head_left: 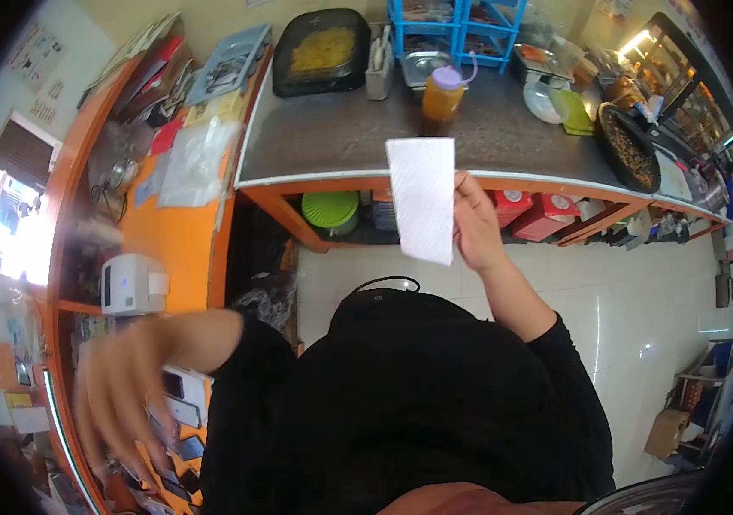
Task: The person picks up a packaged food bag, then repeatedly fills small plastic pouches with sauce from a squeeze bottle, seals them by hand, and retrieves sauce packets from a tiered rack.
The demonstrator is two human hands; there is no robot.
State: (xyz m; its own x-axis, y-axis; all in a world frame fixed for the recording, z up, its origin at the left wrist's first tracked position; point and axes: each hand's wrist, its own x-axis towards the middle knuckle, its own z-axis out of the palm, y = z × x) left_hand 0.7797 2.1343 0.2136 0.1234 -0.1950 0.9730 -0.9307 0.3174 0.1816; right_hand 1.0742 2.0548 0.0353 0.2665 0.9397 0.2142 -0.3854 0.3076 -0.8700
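My right hand pinches a white folded paper napkin by its right edge. The napkin stands upright, with faint diagonal lines on its face, in front of the dark worktop's front edge. My left hand is stretched out to the left and smeared by motion. Its fingers are spread, with nothing seen in them. Below it, several phones lie on the orange counter. A small white printer with paper at its side stands just beyond this hand.
On the dark worktop stand a bottle with a lilac cap, a black tray of yellow food and blue racks. Below are a green-lidded tub and red boxes. A plastic bag lies on the orange counter.
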